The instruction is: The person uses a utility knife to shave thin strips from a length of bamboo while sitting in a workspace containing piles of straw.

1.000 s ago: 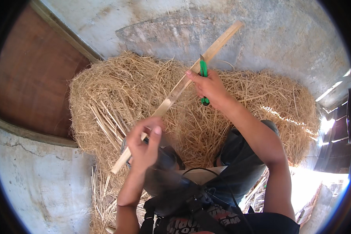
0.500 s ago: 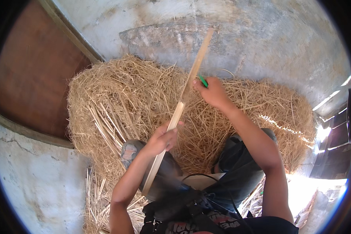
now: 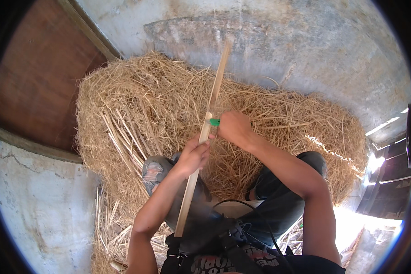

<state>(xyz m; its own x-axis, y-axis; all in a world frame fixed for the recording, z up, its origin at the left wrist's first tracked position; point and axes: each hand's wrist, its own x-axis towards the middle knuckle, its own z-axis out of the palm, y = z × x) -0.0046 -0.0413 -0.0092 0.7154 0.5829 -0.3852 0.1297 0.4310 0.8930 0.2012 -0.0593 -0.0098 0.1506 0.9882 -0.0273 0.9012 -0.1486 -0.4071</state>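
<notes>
Hands near each other but apart, seen from my remote post: the left hand (image 3: 194,156) is wrapped around a pale wooden strip (image 3: 206,130), while the right hand (image 3: 235,129), slightly farther off, clasps a green cutter (image 3: 214,122) at the strip's right side. Blade and wood overlap in view; I cannot tell whether they touch. Long axis runs from near left, above dark trousers (image 3: 278,194), to far right. Straw (image 3: 297,116) spreads below; a grey wall (image 3: 278,45) stands beyond, a brown panel (image 3: 36,82) at left.
</notes>
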